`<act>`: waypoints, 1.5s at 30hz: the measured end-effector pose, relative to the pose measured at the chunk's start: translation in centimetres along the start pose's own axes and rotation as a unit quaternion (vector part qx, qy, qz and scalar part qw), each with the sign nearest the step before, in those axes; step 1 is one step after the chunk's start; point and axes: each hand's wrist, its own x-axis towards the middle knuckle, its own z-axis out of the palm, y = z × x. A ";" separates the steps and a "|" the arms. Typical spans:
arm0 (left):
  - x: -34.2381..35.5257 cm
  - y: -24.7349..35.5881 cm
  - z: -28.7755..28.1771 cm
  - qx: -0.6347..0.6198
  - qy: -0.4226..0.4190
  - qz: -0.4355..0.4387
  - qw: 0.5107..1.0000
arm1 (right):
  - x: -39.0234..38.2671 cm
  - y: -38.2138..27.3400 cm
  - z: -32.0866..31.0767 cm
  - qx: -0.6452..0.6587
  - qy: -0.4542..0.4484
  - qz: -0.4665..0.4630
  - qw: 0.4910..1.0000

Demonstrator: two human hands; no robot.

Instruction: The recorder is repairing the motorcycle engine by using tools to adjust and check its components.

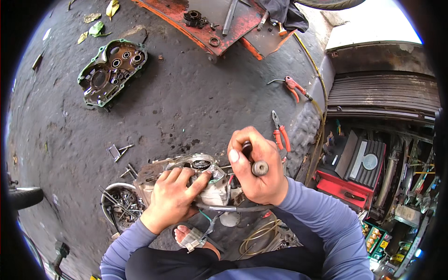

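A grimy metal engine casing [217, 193] stands in front of me, with a dark round part [201, 164] showing in its upper opening. My left hand [175, 196] grips the top of this casing, fingers bent over it and thumb stretched to the right. Just above the casing's right side, my right hand [256, 163] is closed in a fist around a metal tool with a hollow round end [260, 168]. A dark rounded end shows between thumb and forefinger. The rest of what the fist holds is hidden.
A bowl of bolts and small parts [122, 205] sits left of the casing. An opened engine cover [112, 72] lies farther left. Red-handled pliers [281, 133] and a red air blow gun [294, 87] lie right, near a yellow hose [317, 70]. A red toolbox [343, 191] stands right.
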 end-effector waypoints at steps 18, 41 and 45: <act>-0.1 0.7 -0.4 0.018 -0.017 0.001 1.000 | 7.2 6.4 1.9 0.015 0.103 0.187 0.977; 0.0 0.4 0.7 0.033 0.034 -0.052 0.998 | 2.3 1.1 1.7 -0.053 0.092 -0.029 0.994; 1.0 0.6 0.4 0.028 0.064 -0.073 0.995 | 2.0 -0.3 0.9 -0.053 0.035 -0.103 0.993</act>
